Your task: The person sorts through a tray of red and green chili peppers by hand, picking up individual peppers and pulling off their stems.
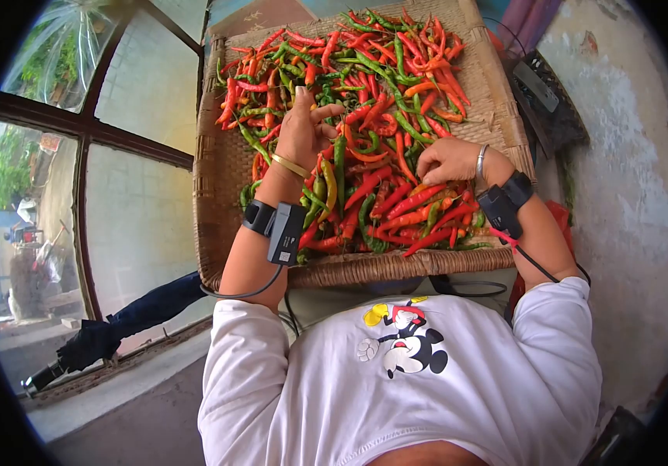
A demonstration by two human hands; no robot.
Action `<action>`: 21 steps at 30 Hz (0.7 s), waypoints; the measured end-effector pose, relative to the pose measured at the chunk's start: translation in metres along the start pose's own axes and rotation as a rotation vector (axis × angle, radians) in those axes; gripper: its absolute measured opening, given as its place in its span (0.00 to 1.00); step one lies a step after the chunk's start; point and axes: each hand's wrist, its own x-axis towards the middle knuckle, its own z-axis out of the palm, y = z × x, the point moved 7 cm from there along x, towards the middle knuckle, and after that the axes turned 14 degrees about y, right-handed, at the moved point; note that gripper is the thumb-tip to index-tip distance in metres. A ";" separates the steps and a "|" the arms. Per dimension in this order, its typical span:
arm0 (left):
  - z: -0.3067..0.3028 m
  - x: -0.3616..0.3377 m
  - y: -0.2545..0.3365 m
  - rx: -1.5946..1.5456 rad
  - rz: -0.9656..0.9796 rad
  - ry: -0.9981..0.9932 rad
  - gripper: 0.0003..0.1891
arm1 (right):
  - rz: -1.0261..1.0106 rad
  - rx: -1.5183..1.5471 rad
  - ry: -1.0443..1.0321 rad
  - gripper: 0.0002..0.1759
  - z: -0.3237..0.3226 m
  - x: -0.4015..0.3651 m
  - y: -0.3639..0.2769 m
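A wide woven basket tray (349, 272) holds a heap of red, green and orange chilli peppers (369, 182). Over the left middle of the heap is my left hand (303, 128), its fingers apart and nothing visibly held. A long green chilli (339, 167) lies just below its fingertips. My right hand (452, 161) is at the right side of the pile, fingers curled down among the peppers. Its fingertips are partly hidden, so what they pinch cannot be made out. Right below that hand lies a long red chilli (415, 202).
A framed window (144, 194) stands on the left, with a folded dark umbrella (132, 318) leaning by its sill. To the right are a dark bag-like object (544, 97) and a worn plaster wall (629, 155). A cable (245, 295) hangs from the device on my left forearm.
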 end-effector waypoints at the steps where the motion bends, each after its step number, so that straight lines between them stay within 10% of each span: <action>1: 0.000 0.001 -0.005 0.071 0.012 -0.008 0.35 | 0.006 0.006 -0.002 0.13 0.005 0.001 -0.003; 10: 0.046 -0.047 -0.057 0.691 0.156 -0.453 0.14 | -0.334 -0.519 0.178 0.14 0.026 -0.005 -0.028; 14: 0.053 -0.055 -0.060 0.855 0.320 -0.530 0.11 | -0.119 -0.552 -0.015 0.14 0.028 0.000 -0.022; 21: 0.060 -0.065 -0.057 0.944 0.413 -0.660 0.12 | 0.075 0.363 0.069 0.10 -0.014 -0.009 -0.015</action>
